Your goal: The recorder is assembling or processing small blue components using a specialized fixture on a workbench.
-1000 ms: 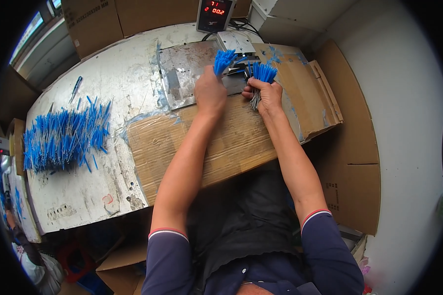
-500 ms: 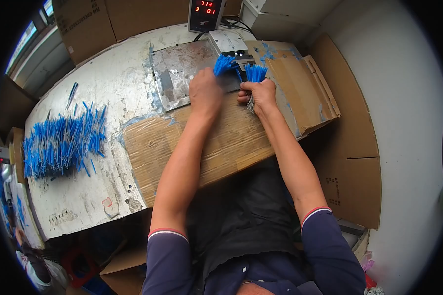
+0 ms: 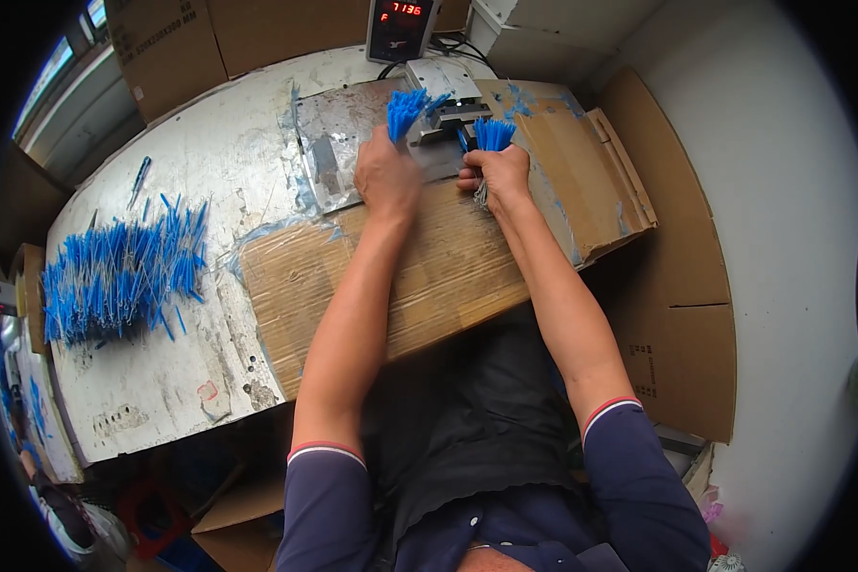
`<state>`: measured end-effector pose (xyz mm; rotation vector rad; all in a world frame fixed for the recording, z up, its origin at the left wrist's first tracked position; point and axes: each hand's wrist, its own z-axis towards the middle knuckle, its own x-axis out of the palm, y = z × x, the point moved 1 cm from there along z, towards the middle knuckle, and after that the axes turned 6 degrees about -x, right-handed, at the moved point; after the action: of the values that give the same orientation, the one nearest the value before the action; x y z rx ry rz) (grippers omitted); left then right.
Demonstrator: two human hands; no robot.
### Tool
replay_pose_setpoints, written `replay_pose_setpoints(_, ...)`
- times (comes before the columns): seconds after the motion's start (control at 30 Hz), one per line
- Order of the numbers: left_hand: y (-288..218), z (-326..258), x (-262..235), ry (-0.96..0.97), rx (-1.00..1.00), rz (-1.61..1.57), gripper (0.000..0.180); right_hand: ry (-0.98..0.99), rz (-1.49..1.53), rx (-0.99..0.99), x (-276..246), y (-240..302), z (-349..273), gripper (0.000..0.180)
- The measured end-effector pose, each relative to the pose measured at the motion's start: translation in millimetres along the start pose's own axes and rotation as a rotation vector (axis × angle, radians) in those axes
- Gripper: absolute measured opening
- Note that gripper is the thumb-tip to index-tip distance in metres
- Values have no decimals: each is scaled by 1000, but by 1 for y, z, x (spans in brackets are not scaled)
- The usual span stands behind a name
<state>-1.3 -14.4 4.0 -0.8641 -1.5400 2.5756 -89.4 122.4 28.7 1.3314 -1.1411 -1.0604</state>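
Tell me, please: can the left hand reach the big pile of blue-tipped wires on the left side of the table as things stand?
Probably not freely. The left hand already grips a bundle of blue-tipped wires near the small metal machine. The pile lies apart, with bare table between them and nothing blocking.

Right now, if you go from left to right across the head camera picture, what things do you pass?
Pile of blue-tipped wires → left hand with a blue bundle → right hand with another blue bundle → cardboard sheet.

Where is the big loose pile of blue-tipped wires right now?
In the head view, the pile of blue-tipped wires lies on the worn white tabletop, far left of the left hand and left of the cardboard sheet.
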Motion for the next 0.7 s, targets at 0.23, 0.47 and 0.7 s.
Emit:
replay_pose_setpoints(0.23, 0, 1, -2, -42, 55, -46, 16, 22, -13, 25, 4, 2, 0, 12)
replay_pose_setpoints(0.47, -1, -1, 0, 50, 126, -15, 15, 68, 295, 150, -5, -2, -4, 12)
replay_pose_setpoints(0.7, -5, -3, -4, 215, 143, 40, 22, 114, 391, 149, -12, -1, -12, 11)
